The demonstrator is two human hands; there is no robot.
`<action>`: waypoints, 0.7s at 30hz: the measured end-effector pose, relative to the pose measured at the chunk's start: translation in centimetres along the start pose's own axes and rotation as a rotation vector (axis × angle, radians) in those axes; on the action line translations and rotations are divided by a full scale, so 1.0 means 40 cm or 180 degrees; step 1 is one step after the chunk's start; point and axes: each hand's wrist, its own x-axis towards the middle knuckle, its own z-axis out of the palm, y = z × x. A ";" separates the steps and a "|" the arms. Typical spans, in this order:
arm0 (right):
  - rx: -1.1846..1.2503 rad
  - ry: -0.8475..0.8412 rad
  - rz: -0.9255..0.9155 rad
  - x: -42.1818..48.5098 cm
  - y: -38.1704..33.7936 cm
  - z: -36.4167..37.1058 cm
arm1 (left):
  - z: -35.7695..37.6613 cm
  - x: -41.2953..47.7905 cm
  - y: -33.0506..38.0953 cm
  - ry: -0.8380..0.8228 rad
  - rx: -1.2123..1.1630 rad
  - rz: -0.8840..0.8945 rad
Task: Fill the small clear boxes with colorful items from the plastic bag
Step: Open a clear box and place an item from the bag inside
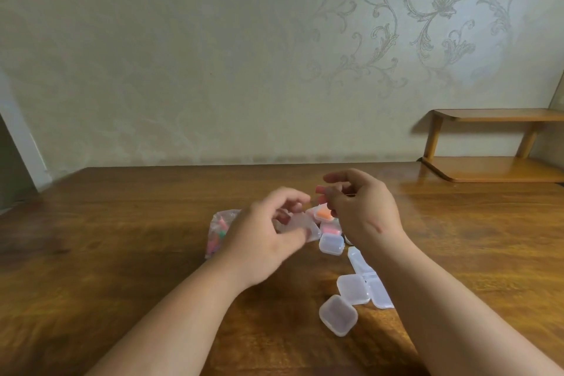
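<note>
Mid-frame, the left hand (268,232) grips a clear box (302,227) while the right hand (360,207) pinches a pink piece (322,190), which could slip onto the surface (122,253).

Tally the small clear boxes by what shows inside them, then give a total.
Held in the left hand, contents unclear: 1
Orange inside: 1
Pink inside: 1
No colour showing inside, on the table: 5 that can be told apart
Total: 8; the right arm may hide more.
</note>
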 end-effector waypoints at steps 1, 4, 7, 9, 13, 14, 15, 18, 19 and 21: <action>-0.0101 -0.0039 -0.0017 -0.001 -0.001 -0.001 | -0.002 0.003 -0.005 0.0171 -0.0215 -0.0071; -0.0270 -0.0196 0.0007 -0.006 -0.006 0.003 | -0.006 0.008 -0.008 0.0536 -0.0620 -0.0228; -0.0394 -0.0408 0.0041 -0.013 -0.011 0.008 | -0.015 0.008 0.000 0.0730 -0.0848 -0.0329; -0.0487 -0.0692 0.0117 -0.016 -0.017 0.010 | -0.021 0.010 0.003 0.0796 -0.0958 -0.0384; -0.0308 -0.1171 0.0381 -0.021 -0.020 0.011 | -0.024 0.015 -0.004 0.0853 -0.0998 -0.0313; -0.0152 -0.1231 0.0437 -0.022 -0.019 0.011 | -0.025 0.016 -0.007 0.0845 -0.1023 -0.0302; 0.0043 -0.1272 0.0505 -0.023 -0.018 0.010 | -0.025 0.016 -0.010 0.0838 -0.1055 -0.0291; 0.0613 -0.1399 0.0745 -0.024 -0.021 0.007 | -0.026 0.017 -0.017 0.0804 -0.1087 -0.0259; 0.0720 -0.1437 0.0790 -0.025 -0.022 0.006 | -0.025 0.017 -0.018 0.0781 -0.1034 -0.0247; 0.0748 -0.1453 0.0772 -0.027 -0.022 0.006 | -0.025 0.014 -0.019 0.0733 -0.0856 -0.0239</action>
